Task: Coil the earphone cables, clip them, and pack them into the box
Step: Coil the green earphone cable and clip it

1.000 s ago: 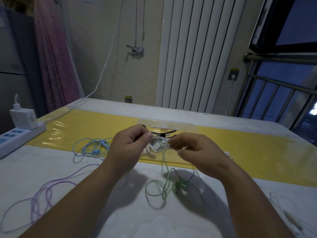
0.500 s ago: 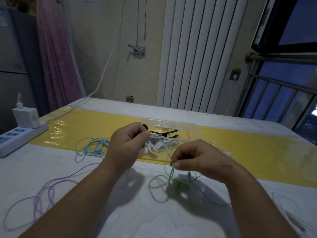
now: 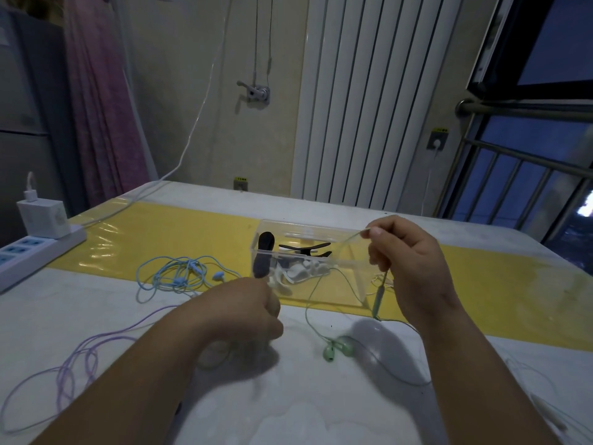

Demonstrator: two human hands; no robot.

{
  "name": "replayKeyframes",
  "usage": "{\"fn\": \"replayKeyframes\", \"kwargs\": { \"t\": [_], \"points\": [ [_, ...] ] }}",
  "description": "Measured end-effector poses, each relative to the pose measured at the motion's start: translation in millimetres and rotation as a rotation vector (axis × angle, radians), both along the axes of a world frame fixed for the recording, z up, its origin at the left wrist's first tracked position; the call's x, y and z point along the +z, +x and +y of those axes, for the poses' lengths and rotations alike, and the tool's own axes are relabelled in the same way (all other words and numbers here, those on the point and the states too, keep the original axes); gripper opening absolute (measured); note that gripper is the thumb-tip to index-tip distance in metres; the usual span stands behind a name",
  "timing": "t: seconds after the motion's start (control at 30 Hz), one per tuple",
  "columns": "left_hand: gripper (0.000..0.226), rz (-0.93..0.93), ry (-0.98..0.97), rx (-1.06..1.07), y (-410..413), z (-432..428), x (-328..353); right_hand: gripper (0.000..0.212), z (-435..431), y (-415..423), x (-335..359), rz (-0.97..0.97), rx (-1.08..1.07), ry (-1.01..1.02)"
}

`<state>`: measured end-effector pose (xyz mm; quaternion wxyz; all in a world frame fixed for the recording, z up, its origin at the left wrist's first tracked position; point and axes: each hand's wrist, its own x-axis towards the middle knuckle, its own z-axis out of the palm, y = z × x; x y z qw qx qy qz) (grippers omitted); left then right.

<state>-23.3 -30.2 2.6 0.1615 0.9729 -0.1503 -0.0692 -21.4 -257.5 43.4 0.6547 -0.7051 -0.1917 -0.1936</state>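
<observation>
My right hand pinches the green earphone cable and holds it raised over the right end of the clear plastic box. From there the cable drops to its green earbuds on the table. My left hand is lower, in front of the box, fingers curled, apparently round the same cable. Blurred loops hang under it. In the box lie white earphones and a black clip. Another black clip stands at the box's front left corner.
A tangled blue earphone lies left of the box on the yellow strip's edge. A purple cable sprawls at the near left, and a white cable at the near right. A power strip with a charger sits at the far left.
My hands have moved apart. The right one rose to the right with the green cable, and the left one dropped toward me, stretching the cable out.
</observation>
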Motion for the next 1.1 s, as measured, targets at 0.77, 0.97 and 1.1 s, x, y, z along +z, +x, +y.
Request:
{"fn": "replayKeyframes", "kwargs": {
  "t": [0.77,0.97,1.1],
  "points": [
    [0.011,-0.067,-0.775,0.078,-4.6,-16.8,3.7,0.023,16.3,3.3,-11.3,0.053,-0.083,-0.035],
    [0.051,-0.078,-0.417,-0.210,-4.9,-17.2,-0.3,0.044,16.4,6.6,-13.9,0.028,-0.101,-0.068],
    [0.060,-0.028,-0.314,-0.176,-2.6,-18.6,-5.9,0.045,15.8,7.7,-14.6,0.030,-0.118,-0.084]
  ]
}}
